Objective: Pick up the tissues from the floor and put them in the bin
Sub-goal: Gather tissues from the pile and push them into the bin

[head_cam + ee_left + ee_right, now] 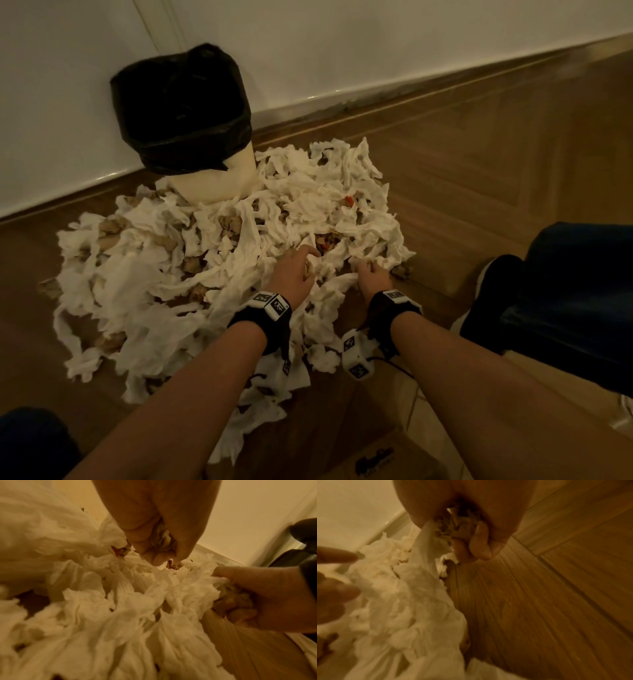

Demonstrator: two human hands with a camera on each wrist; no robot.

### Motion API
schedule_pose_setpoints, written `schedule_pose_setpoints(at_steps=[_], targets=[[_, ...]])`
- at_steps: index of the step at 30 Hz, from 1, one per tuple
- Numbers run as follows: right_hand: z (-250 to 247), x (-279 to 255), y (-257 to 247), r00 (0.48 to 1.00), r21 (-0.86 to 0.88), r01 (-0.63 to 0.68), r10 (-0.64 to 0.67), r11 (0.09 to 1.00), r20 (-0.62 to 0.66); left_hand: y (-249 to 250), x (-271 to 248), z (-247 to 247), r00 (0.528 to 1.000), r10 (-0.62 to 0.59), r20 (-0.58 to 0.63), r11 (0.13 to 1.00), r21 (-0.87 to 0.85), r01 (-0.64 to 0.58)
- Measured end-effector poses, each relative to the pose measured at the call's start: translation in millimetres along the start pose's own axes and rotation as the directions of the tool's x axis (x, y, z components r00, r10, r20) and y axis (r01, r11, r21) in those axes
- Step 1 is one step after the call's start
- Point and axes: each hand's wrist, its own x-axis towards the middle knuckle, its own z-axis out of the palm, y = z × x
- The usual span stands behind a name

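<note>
A big heap of crumpled white and brown tissues (191, 260) covers the wooden floor in front of a cream bin (212, 181) lined with a black bag (181, 106). My left hand (298, 270) is down in the heap's near right part, fingers curled round a brownish wad (163, 539). My right hand (371, 274) is beside it at the heap's right edge, gripping a crumpled wad with a white tissue trailing from it (428, 550). In the left wrist view my right hand (257, 599) shows at the right, curled on tissue.
The bin stands against a white wall (376, 44) with a skirting board. Bare wooden floor (496, 171) lies to the right of the heap. My dark trouser leg and shoe (548, 301) are at the right. A cardboard box (387, 459) sits near the bottom edge.
</note>
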Motion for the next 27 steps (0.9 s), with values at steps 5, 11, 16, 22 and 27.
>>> schedule_pose_setpoints(at_steps=[5, 11, 16, 22, 27], targets=[[-15.4, -12.4, -23.6, 0.992, 0.406, -0.033, -0.019, 0.913, 0.124, 13.2, 1.4, -13.6, 0.996, -0.04, -0.085, 0.989, -0.145, 0.028], [-20.3, -48.6, -76.3, 0.917, 0.737, -0.156, -0.181, 0.658, 0.355, 26.6, 1.4, -56.9, 0.967, -0.045, -0.249, 0.975, -0.222, -0.012], [-11.1, -77.5, -130.4, 0.903, 0.706, -0.087, -0.244, 0.703, 0.355, 28.5, 7.8, -116.2, 0.924, -0.019, -0.382, 0.985, -0.164, -0.048], [22.5, -110.5, -211.6, 0.908, 0.613, 0.097, -0.322, 0.784, 0.268, 24.3, 8.2, -198.1, 0.846, -0.016, -0.533, 0.984, -0.156, -0.08], [60.8, -133.2, -280.6, 0.862, 0.585, 0.141, -0.39, 0.798, 0.325, 1.2, 16.6, -258.3, 0.817, -0.167, -0.552, 0.905, -0.415, -0.095]])
